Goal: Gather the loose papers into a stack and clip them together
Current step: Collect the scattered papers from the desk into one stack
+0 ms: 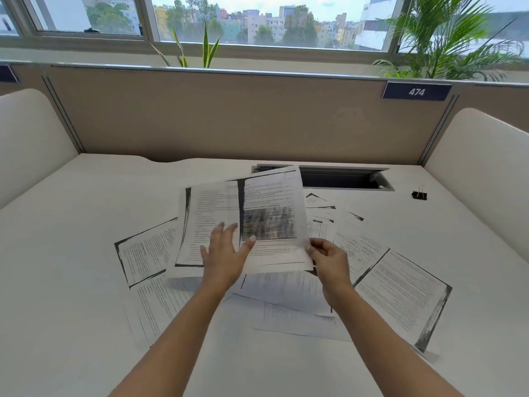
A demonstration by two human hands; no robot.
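Currently right hand [329,260] pinches near corner of lifted sheets [272,196]; left hand [223,253] flat, fingers spread, against them. Loose papers [400,296] fan across desk [71,253] both sides; clip [419,194] lies far right, nearer right hand.

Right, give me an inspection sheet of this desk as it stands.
Surface: white desk, papers spread over its middle.
Job's things: loose papers scattered and overlapping, not stacked; one sheet lifted; binder clip apart at the far right, unused.
Clutter: nothing seen.
Hands: right hand pinches the lifted sheet's lower corner; left hand open, fingers straight against the papers.
Cables: nothing seen; an open cable hatch lies behind the papers.
Surroundings: beige partition with plate reading 474; plants; window.
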